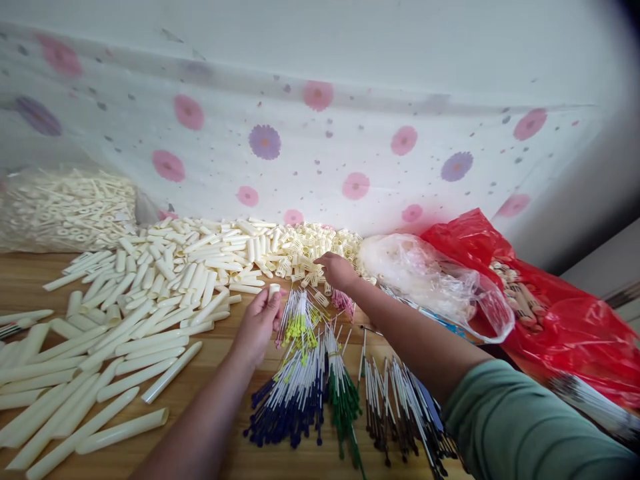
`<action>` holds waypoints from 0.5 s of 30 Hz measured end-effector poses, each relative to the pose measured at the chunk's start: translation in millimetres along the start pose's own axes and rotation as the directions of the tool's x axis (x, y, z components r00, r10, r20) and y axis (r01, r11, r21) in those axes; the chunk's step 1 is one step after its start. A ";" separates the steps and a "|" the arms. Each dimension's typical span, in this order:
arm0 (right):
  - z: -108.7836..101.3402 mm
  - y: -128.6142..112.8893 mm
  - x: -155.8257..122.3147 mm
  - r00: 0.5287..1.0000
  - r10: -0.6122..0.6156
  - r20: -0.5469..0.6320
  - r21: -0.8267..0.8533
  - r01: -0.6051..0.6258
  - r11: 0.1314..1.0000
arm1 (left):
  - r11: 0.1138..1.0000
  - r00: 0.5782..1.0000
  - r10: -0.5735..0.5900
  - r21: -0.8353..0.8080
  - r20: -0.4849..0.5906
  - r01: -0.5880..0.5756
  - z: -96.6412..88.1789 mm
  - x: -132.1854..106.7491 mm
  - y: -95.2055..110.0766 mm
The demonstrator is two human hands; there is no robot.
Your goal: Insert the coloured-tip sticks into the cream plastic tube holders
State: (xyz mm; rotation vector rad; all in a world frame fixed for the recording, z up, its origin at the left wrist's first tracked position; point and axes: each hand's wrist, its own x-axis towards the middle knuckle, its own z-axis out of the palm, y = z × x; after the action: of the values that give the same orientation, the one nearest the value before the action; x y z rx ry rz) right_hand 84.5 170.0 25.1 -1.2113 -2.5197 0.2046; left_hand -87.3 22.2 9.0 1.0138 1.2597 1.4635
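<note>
My left hand (259, 325) is closed, thumb and fingers pinching a short cream plastic tube (274, 289) upright. To its right, my right hand (338, 270) reaches over the pile of small slotted cream plastic pieces (300, 243). Its fingers are bent together at the pile, and whatever they pinch is too small to make out. Below the hands lie bundles of thin white sticks, like pen refills, with coloured ends: yellow (303, 327), pink (343, 303), dark blue (290, 407), green (345, 393) and dark brown or black (395, 407).
Long cream tubes (135, 333) cover the wooden table's left side. A clear bag of cream parts (70, 210) stands back left. At right are a clear plastic bag (425, 273) and a red bag (565, 320) holding light-coloured parts. A flowered sheet (225, 147) hangs behind.
</note>
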 end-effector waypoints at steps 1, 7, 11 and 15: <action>-0.4 9.0 10.3 1.000 0.008 0.021 -0.027 -0.008 1.000 | 0.999 1.000 -0.008 0.045 0.028 0.007 0.9 -2.0 1.7; 0.6 19.3 46.2 0.992 -0.063 0.109 -0.074 0.071 0.995 | 1.000 0.989 -0.015 0.000 0.148 0.015 2.2 -8.5 7.3; -16.3 5.5 28.3 0.994 -0.112 0.015 -0.010 0.112 0.994 | 0.994 0.981 0.002 0.105 0.193 -0.022 1.6 -9.9 5.7; -40.6 -13.9 -38.4 0.973 -0.202 -0.110 0.122 0.215 0.969 | 0.942 0.958 0.076 0.295 0.276 -0.160 7.6 -21.9 9.4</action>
State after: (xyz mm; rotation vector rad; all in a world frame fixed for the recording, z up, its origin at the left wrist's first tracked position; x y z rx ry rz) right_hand 111.3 130.7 57.7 -0.8764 -2.4828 0.2513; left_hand -76.0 2.2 18.9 1.4690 1.2787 1.1879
